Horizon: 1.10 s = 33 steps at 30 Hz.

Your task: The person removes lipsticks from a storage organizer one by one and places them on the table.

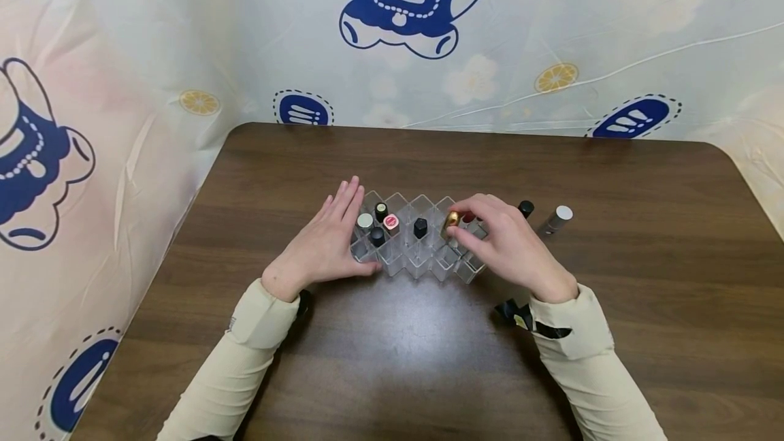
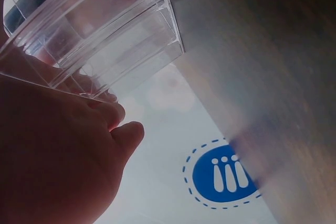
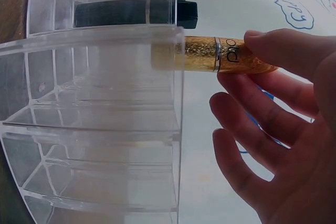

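Observation:
A clear plastic lipstick organizer (image 1: 401, 258) with diamond-shaped compartments stands mid-table. My left hand (image 1: 324, 242) rests against its left end, fingers straight along the side and thumb at the front edge. Between thumb and fingertips, my right hand (image 1: 511, 247) pinches the upper end of a gold lipstick tube (image 3: 231, 55), whose lower end is inside a right-hand compartment. A black tube (image 1: 420, 228) stands in a middle slot. Toward the left are a pale-topped tube (image 1: 365, 221), a pink-topped tube (image 1: 390, 224) and dark tubes (image 1: 377, 236).
Right of the organizer, behind my right hand, stand a black tube (image 1: 525, 209) and a silver-grey tube (image 1: 556, 220) on the brown wooden table (image 1: 649, 257). A printed curtain (image 1: 245, 33) hangs along the table's back and left edges.

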### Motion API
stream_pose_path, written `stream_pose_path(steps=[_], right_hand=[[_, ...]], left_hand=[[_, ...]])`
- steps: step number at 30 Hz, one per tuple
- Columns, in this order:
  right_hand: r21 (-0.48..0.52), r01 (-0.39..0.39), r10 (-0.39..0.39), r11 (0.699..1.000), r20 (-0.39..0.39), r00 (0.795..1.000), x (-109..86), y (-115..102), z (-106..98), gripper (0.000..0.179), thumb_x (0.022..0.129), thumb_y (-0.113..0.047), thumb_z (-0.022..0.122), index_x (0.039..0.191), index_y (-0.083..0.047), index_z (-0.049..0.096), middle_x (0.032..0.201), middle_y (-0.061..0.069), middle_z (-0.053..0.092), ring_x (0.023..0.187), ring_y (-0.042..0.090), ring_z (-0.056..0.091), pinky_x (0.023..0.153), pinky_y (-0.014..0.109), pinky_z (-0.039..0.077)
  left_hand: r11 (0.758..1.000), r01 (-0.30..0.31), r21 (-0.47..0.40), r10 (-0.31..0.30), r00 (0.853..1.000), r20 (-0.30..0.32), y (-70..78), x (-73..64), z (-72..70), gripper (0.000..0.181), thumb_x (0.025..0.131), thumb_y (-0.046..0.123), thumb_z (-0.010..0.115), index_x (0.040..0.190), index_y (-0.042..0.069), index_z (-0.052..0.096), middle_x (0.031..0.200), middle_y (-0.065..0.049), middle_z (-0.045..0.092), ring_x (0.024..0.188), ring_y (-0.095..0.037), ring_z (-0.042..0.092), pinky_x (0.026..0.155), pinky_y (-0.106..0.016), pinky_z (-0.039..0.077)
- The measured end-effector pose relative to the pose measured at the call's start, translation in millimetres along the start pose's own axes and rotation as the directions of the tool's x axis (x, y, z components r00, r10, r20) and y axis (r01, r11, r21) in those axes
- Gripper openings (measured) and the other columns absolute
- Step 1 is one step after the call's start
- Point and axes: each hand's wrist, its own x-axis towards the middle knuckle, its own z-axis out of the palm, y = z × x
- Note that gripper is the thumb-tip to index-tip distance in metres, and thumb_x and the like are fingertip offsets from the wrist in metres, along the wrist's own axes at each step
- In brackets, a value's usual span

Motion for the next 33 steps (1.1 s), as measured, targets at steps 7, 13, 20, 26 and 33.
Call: stream_pose_path(steps=[7,13,20,26,33], right_hand=[[0.013,0.02,-0.02,1.0,-0.044,0.999,0.1,0.0,-1.4,0.018,0.087,-0.016,0.072,0.103,-0.01,0.068,0.095,-0.001,0.067,0.089,0.016,0.06,0.074,0.038,0.051],[0.012,0.046,-0.045,0.999,-0.077,0.996,-0.3,1.2,-1.4,0.019,0.086,-0.016,0.073,0.104,-0.01,0.068,0.094,-0.002,0.067,0.089,0.013,0.061,0.075,0.036,0.052],[0.024,0.039,-0.038,0.999,-0.071,0.997,-0.6,0.9,-1.7,0.02,0.086,-0.016,0.073,0.104,-0.01,0.067,0.095,-0.001,0.067,0.09,0.014,0.061,0.076,0.039,0.052],[0.029,0.045,-0.043,0.999,-0.068,0.997,-0.7,1.0,-0.8,0.02,0.086,-0.016,0.073,0.104,-0.011,0.068,0.094,-0.003,0.067,0.089,0.014,0.061,0.075,0.034,0.051],[0.027,0.051,-0.05,0.998,-0.055,0.997,-0.5,1.4,-0.3,0.021,0.086,-0.017,0.073,0.105,-0.01,0.068,0.094,-0.003,0.067,0.088,0.014,0.06,0.075,0.03,0.05]], left_hand=[[1.0,-0.004,0.0,0.004,1.0,-0.005,0.9,0.2,-0.3,0.125,0.068,0.066,0.071,0.155,0.002,0.007,0.164,-0.008,-0.008,0.152,-0.028,0.001,0.123,-0.045,0.012],[1.0,-0.008,0.0,0.008,1.0,-0.01,0.7,0.4,0.0,0.125,0.068,0.064,0.073,0.155,0.001,0.008,0.164,-0.01,-0.005,0.152,-0.028,0.001,0.123,-0.046,0.012],[1.0,-0.002,-0.003,0.002,1.0,-0.006,1.1,0.1,0.1,0.125,0.068,0.065,0.072,0.155,0.002,0.007,0.164,-0.008,-0.008,0.152,-0.027,0.0,0.123,-0.045,0.011],[1.0,-0.002,-0.005,0.002,1.0,-0.008,1.1,-0.1,0.7,0.125,0.068,0.065,0.073,0.155,0.002,0.008,0.164,-0.007,-0.008,0.152,-0.027,0.0,0.123,-0.045,0.012],[1.0,-0.007,-0.007,0.007,1.0,-0.015,0.8,0.2,1.2,0.125,0.068,0.064,0.073,0.155,0.001,0.009,0.164,-0.008,-0.007,0.152,-0.027,0.0,0.123,-0.045,0.012]])
